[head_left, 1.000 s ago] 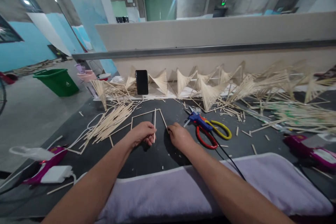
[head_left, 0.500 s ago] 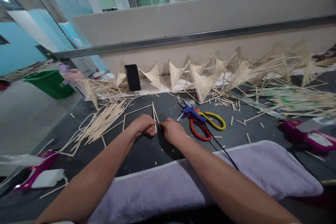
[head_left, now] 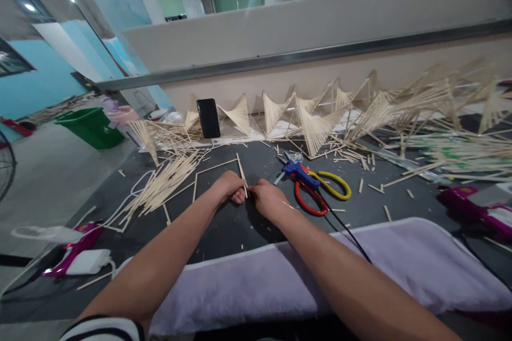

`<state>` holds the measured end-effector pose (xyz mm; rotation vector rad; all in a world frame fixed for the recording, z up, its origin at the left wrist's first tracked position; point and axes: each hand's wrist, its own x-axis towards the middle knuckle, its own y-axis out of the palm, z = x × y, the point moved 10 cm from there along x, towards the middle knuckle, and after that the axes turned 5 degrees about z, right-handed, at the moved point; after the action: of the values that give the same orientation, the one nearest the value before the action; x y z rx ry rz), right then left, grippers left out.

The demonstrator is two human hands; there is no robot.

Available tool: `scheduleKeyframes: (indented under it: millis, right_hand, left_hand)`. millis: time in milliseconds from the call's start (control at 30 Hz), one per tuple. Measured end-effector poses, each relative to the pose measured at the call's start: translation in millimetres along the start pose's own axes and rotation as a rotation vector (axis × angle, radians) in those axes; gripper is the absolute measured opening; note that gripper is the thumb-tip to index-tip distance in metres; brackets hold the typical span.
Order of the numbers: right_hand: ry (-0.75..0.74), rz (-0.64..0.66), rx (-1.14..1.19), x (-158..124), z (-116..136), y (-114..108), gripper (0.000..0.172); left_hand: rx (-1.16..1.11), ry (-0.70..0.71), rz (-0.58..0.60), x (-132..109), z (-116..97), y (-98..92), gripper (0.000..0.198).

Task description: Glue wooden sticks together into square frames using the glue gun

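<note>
A soft purple towel [head_left: 400,272] lies along the near edge of the dark table [head_left: 224,229], and both bare arms reach over it. The left hand [head_left: 229,186] and the right hand [head_left: 267,200] sit close together on the table, almost touching. Both hands are curled, and their fingertips pinch the near ends of two thin sticks right between them. These sticks are part of a stick frame [head_left: 216,166]. It lies flat on the table and runs away from the hands and off to the left, like a thin outline.

Just to the right of the right hand lie scissors [head_left: 310,182] with red and yellow handles. A blue glue gun [head_left: 296,169] rests by them. To the left of the frame is a pile of loose sticks [head_left: 168,184].

Farther back, a black phone [head_left: 208,118] stands up against the wall. Beside it is a long row of stick fans [head_left: 316,130]. Far off on the left, a green bin [head_left: 91,128] sits on the floor.
</note>
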<state>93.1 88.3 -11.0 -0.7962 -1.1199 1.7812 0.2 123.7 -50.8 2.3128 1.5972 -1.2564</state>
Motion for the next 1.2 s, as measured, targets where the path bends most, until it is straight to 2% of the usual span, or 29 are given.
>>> scheduleKeyframes:
  millis: [133,267,333,400,500,600,667,733,833,900,967,1100,1200]
  right_hand:
    - [-0.013,-0.006,0.000,0,1,1,0.030]
    - [-0.051,-0.009,0.002,1,1,5,0.033]
    - [-0.050,-0.017,-0.007,2,-1,6,0.035]
    - [-0.057,-0.026,-0.011,3,-1,7,0.035]
    - [-0.062,-0.028,-0.007,3,0,6,0.037]
    - [-0.061,-0.038,-0.007,2,0,5,0.037]
    - [-0.061,-0.046,-0.010,2,0,4,0.036]
    - [-0.065,-0.049,-0.013,3,-1,6,0.036]
    - [-0.073,-0.059,-0.004,5,-3,8,0.036]
    - [-0.074,-0.067,0.007,5,-5,9,0.036]
    - [-0.076,-0.067,0.011,6,-6,10,0.036]
    - [-0.077,-0.069,-0.006,6,-6,9,0.037]
    - [-0.093,-0.072,-0.004,5,-4,9,0.036]
  left_hand:
    - [0.030,-0.015,0.017,3,0,2.3,0.021]
    - [0.042,-0.018,0.018,-4,2,3.0,0.022]
    - [0.050,-0.010,0.012,-12,3,-2.3,0.023]
    - [0.060,0.001,-0.009,-24,5,-15.2,0.026]
    - [0.104,0.047,-0.077,-50,13,-50.9,0.025]
    - [0.350,0.075,-0.267,-82,27,-109.4,0.021]
    - [0.623,-0.067,-0.448,-103,48,-155.9,0.021]
    - [0.710,-0.152,-0.539,-117,67,-189.9,0.017]
    - [0.796,-0.214,-0.660,-130,88,-218.1,0.020]
    - [0.842,-0.211,-0.724,-131,95,-219.7,0.029]
    - [0.889,-0.159,-0.742,-124,95,-208.7,0.033]
    - [0.972,-0.004,-0.639,-94,88,-174.6,0.026]
    - [1.013,0.062,-0.579,-82,84,-166.8,0.027]
